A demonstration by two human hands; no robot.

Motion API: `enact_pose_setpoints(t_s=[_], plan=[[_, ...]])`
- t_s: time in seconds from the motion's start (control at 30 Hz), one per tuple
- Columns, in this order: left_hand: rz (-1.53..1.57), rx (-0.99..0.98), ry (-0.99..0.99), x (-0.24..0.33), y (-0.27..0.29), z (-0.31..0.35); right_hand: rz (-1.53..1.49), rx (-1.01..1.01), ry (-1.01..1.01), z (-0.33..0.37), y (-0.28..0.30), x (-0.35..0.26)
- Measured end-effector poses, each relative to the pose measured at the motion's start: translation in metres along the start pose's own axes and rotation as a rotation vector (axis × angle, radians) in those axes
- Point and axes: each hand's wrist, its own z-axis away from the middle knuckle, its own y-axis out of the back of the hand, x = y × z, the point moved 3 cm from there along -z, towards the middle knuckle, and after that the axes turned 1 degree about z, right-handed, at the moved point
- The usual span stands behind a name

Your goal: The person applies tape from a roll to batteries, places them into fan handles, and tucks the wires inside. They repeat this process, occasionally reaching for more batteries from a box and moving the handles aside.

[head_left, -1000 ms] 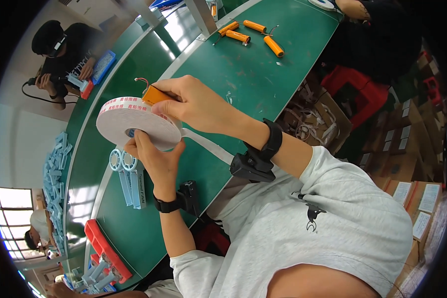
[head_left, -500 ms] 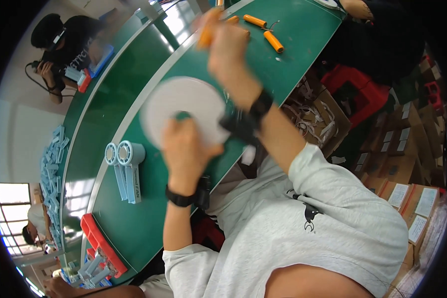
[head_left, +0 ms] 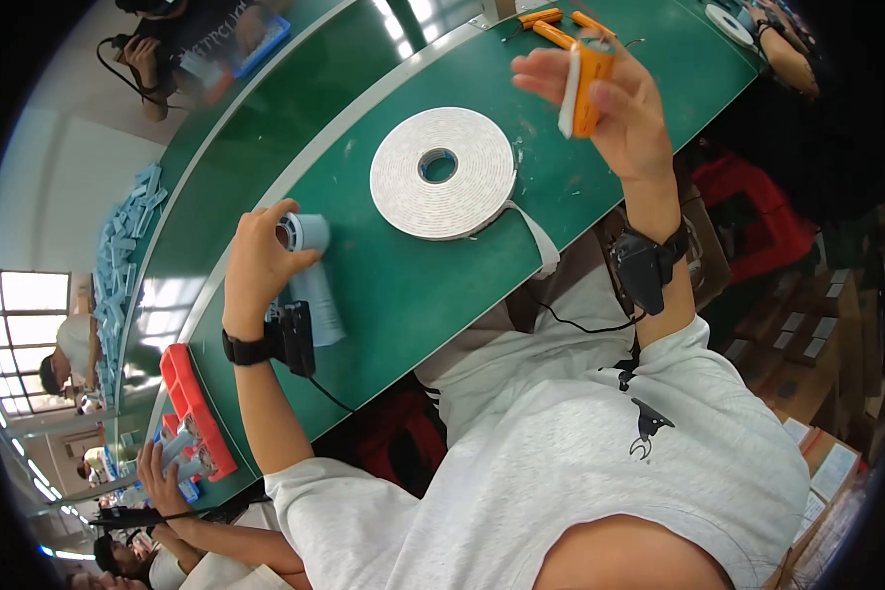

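At the left of the bench my left hand (head_left: 258,258) curls its fingers and thumb round the round head of a light blue handheld fan (head_left: 317,295). A second fan, if still there, is hidden behind this hand. Raised over the far right part of the bench, my right hand (head_left: 627,118) holds an orange cylindrical battery (head_left: 590,90) between thumb and fingers. Along the battery's side runs a white strip (head_left: 568,96), slightly blurred. Between the hands lies a large white roll of tape (head_left: 403,172), its loose end (head_left: 538,239) hanging toward the bench's near edge.
Several orange batteries (head_left: 553,34) with wires lie at the far edge. A red tray (head_left: 199,413) with fan parts stands at the left, near another person's hand (head_left: 157,477). Light blue parts (head_left: 118,265) are heaped beyond the bench. Cartons (head_left: 792,344) and a red stool (head_left: 752,221) are right.
My left hand has gone from the tape roll to the fan at the left. My right hand has moved right with the battery, whose white strip now shows. The roll lies on the bench.
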Motion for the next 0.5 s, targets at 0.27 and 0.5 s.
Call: enact_pose_setpoints(t_s=[0.27,0.5], plan=[[0.115,0.506,-0.291,0.049,-0.046,0.025,0.135,-0.277,-0.141,0.013,-0.069,0.044],[0.343,0.329,-0.672,0.038,-0.052,0.017,0.666,-0.36,-0.263,0.013,-0.08,0.028]])
